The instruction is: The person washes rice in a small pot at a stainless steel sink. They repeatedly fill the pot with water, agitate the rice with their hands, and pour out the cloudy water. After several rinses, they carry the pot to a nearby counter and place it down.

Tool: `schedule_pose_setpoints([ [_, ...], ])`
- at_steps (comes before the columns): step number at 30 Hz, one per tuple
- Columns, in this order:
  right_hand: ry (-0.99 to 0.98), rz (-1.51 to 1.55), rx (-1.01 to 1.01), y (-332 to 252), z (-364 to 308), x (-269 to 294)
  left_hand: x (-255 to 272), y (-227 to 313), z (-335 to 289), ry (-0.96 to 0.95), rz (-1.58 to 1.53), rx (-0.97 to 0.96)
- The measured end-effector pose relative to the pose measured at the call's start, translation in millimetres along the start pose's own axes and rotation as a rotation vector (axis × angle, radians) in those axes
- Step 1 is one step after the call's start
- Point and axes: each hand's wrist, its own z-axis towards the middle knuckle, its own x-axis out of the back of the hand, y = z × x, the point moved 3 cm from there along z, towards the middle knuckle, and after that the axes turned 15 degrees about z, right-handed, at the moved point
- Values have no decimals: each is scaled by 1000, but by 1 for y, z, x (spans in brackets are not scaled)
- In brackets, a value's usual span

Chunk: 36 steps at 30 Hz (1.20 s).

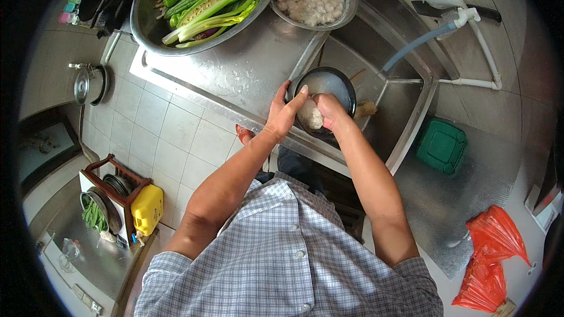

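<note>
A round pot with a dark rim [326, 70] sits in the steel sink, with cloudy whitish water [325, 84] in it. White rice [311, 116] is heaped against its near side. My left hand [285, 113] grips the pot's left side, thumb over the rim and fingers along the outer wall. Inside the pot, my right hand [331, 111] has its fingers curled in at the rice; the fingertips are partly hidden.
Left of the sink, a steel drainboard [235, 76] carries a large basin [141, 29] of green vegetables and a bowl [352, 9] of pale pieces in water. A blue hose [417, 46] runs into the sink. Right are a green lid-like container [442, 147] and red plastic bags [490, 252].
</note>
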Motion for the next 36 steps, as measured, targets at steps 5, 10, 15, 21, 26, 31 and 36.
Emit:
schedule_pose_setpoints([
  [5, 151, -271, 231, 1, -2, -6, 4, -2, 1, -41, 11, 0],
  [10, 242, -984, 345, -21, -27, -18, 2, -7, 6, -68, -27, 14],
  [15, -280, -1525, 851, -36, -72, -35, 5, -6, 11, -93, -78, 67],
  [21, -608, -1971, 776, -46, -82, -46, 4, 2, 12, -171, -82, 75],
  [26, -397, -2203, 528, -46, -64, -53, -1, -1, 11, -203, -128, 75],
  [31, -136, -2065, 307, -50, -46, -42, -3, -6, 7, -172, -110, 101],
  [36, 97, -1907, 225, -51, -44, -24, -9, -7, 2, -90, -106, 96],
])
